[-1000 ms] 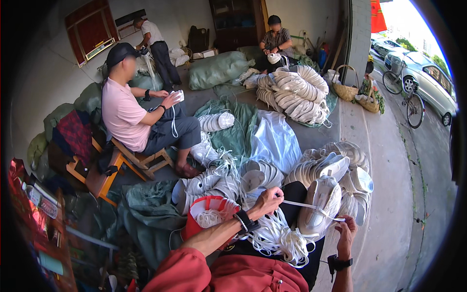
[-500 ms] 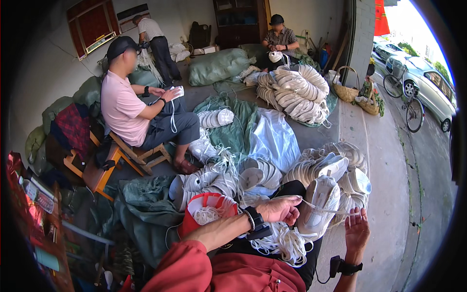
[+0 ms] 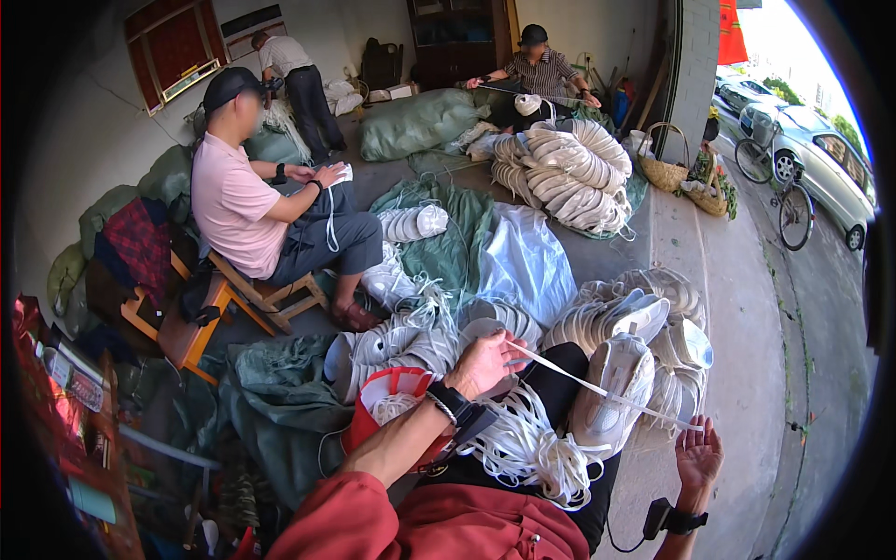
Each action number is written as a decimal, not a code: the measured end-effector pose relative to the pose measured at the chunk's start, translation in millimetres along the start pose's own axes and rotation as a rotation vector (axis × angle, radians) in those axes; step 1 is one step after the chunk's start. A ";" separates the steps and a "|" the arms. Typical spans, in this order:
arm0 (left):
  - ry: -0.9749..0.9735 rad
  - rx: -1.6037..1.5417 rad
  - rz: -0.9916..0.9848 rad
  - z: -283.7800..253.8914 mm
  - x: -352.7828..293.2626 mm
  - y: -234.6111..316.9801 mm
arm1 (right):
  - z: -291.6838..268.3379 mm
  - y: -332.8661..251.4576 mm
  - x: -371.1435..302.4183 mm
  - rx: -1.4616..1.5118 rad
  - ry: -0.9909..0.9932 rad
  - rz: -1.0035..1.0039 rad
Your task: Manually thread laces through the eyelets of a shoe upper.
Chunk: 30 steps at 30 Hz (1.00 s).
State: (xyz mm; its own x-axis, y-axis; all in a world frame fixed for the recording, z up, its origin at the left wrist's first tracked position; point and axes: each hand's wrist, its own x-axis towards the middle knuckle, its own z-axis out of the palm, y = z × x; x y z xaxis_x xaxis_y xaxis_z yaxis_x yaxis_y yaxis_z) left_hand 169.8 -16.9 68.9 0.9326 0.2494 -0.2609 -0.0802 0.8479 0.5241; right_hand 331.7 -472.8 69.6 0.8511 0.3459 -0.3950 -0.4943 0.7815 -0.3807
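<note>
A white shoelace (image 3: 566, 374) is stretched slantwise between my hands. My left hand (image 3: 485, 364), raised at the left, pinches one end of it. Lower down on the right, my right hand (image 3: 700, 457) holds the other end at its fingertips. Between them, a pale beige-white shoe upper (image 3: 602, 431) rests on my leg, with the lace running across it. Whether the lace is threaded through the upper's eyelets I cannot tell. Beside the upper, a loose bundle of white laces (image 3: 527, 446) lies on my lap.
Left of my lap stands a red container (image 3: 358, 427) with white laces inside. Stacked shoe uppers (image 3: 611, 322) lie just ahead, with a larger heap (image 3: 569, 182) beyond. A person in pink (image 3: 233, 187) sits at the left; two more people work farther back.
My left hand has moved left and up, and my right hand slightly right and down, with a longer stretch of shoelace between them. The far seated person has spread both arms.
</note>
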 end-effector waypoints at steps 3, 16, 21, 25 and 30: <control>0.079 -0.093 0.086 -15.7 -8.5 16.2 | -4.0 -6.3 -0.8 0.025 0.026 -0.019; 0.643 -0.359 0.351 -105.2 -40.6 76.4 | -20.3 -26.9 -5.8 0.080 0.108 -0.042; 0.700 -0.398 0.416 -130.4 -55.0 93.0 | -27.2 -38.4 -4.6 0.088 0.134 -0.088; 0.735 -0.397 0.464 -151.3 -67.8 107.5 | -33.8 -52.0 -5.9 0.090 0.167 -0.122; 0.803 -0.409 0.510 -175.4 -85.8 122.0 | -44.9 -70.1 -4.4 0.113 0.189 -0.153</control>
State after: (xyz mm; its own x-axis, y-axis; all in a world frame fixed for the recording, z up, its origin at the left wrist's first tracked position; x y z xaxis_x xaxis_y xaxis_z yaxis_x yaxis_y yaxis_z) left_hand 18.4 147.2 13.0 0.2566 0.7346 -0.6281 -0.6534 0.6107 0.4474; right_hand 354.7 -552.4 60.5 0.8609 0.1245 -0.4934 -0.3306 0.8739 -0.3563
